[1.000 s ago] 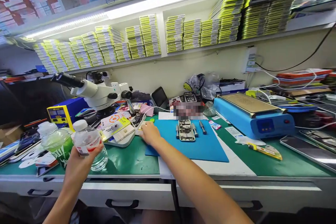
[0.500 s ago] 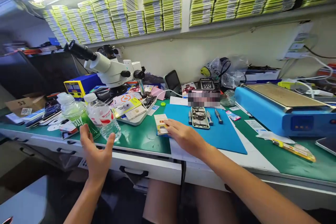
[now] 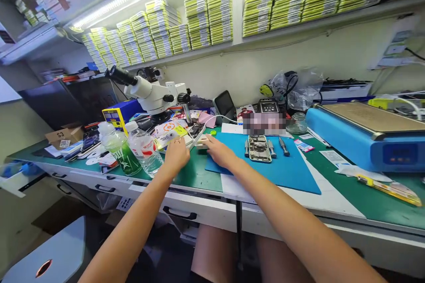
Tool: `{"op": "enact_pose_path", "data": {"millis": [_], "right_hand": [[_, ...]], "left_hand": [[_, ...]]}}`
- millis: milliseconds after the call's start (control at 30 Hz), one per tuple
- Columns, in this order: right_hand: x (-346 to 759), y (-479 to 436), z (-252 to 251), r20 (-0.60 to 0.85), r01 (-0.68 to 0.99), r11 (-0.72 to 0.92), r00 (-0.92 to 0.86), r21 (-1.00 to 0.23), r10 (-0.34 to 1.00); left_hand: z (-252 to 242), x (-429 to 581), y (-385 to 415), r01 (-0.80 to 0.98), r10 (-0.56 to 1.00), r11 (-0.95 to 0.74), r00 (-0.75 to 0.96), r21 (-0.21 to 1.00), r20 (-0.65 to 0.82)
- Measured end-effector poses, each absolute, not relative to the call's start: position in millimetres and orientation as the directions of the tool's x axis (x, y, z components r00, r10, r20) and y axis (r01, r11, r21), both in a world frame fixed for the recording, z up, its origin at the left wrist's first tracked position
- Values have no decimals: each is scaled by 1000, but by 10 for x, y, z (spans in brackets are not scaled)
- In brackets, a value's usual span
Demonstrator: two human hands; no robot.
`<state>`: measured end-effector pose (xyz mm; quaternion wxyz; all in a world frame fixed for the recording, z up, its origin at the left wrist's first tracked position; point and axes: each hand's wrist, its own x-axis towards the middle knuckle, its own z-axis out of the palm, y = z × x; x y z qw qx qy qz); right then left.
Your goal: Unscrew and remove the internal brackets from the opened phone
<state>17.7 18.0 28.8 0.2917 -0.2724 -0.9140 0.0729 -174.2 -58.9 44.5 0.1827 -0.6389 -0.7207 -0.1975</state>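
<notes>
1. small packet [image 3: 201, 142]: pinched by right hand [image 3: 219, 152], back from desk's [image 3: 196, 173] front edge.
2. left hand [image 3: 177, 154]: shifted from clear bottle [image 3: 145, 149] to paper pile [image 3: 170, 126]; grip cannot be told.
3. result: both hands now flank packet.

My left hand [image 3: 177, 155] hid part of the yellow packet [image 3: 171, 134]. The card [image 3: 201, 142] in my right hand [image 3: 219, 152] was too small to read. Blurring masked a strip beyond the phone [image 3: 260, 148]; the view's right edge cropped the blue machine [image 3: 352, 140].
</notes>
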Motion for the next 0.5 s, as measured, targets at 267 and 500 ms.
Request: {"op": "enact_pose_path", "data": {"millis": [267,500], "right_hand": [[150,119,129,442,533,824,-703,-191,557],[172,55,151,451,572,814,-701,-107,552]], "left_hand": [[295,-1819,-467,979,891,205,-180,-15,416],[234,-1802,-574,974,878,216,-225,71,423]]}}
